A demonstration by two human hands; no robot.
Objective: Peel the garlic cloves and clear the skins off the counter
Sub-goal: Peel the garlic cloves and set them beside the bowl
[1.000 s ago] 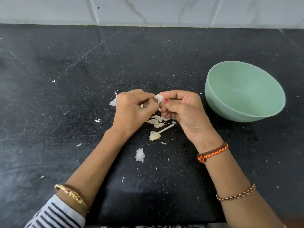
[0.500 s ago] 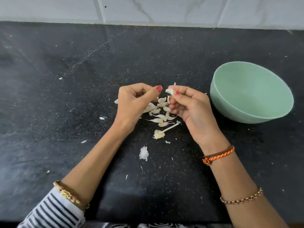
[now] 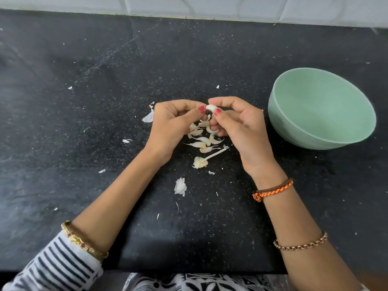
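1. Near the middle of the frame, the right hand (image 3: pixel 239 127) is pinching a small white garlic clove (image 3: pixel 210 107) between its thumb and forefinger, its other fingers curling under.
2. The left hand (image 3: pixel 171 124) is sitting just beside it to the left, fingers curling inward, its red-nailed thumb tip reaching toward the clove; whether its grip is actually touching the clove cannot be told.
3. The clove is being held above the black speckled stone bench (image 3: pixel 84 101), over a heap of pale papery garlic skins (image 3: pixel 201 139) lying between and just below the two hands.
4. A dried garlic stalk with its root base (image 3: pixel 202 161) is lying just below that heap, and a larger white skin flake (image 3: pixel 180 186) is resting lower still.
5. Another skin piece (image 3: pixel 149 116) is peeking out at the left edge of the left hand.
6. A pale green round bowl (image 3: pixel 365 122) is standing at the right of the frame, near the right hand but apart from it.
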